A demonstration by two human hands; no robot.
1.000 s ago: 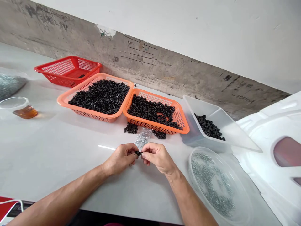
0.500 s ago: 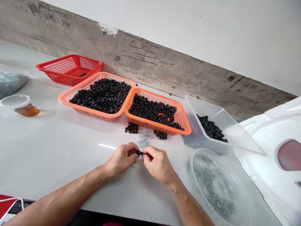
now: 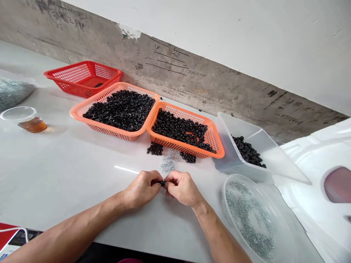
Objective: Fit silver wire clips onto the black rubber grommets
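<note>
Above the table in front of me, my left hand (image 3: pixel 145 190) is closed, thumb and finger pinching a small black part (image 3: pixel 162 183). Facing it, my right hand (image 3: pixel 181 190) is pinched too, its fingertips meeting at the other end of that part. The fingers cover most of the part, so its exact shape is hidden. Just beyond my hands lies a pile of small shiny silvery beads or balls (image 3: pixel 168 163). On its left is a little heap of black pieces (image 3: pixel 155 149), and on its right a group of black rings (image 3: pixel 188 157).
Two orange baskets, the larger one (image 3: pixel 78 114) and the smaller one (image 3: pixel 219 151), hold black rings. Behind stands a red basket (image 3: pixel 82 90). At the right are a clear bin (image 3: pixel 285 168) and a round tub (image 3: pixel 229 215) of silvery pieces. A cup (image 3: pixel 33 125) holds brown liquid.
My two hands have come closer together, and less of the black part shows between the fingertips. The view has shifted slightly.
</note>
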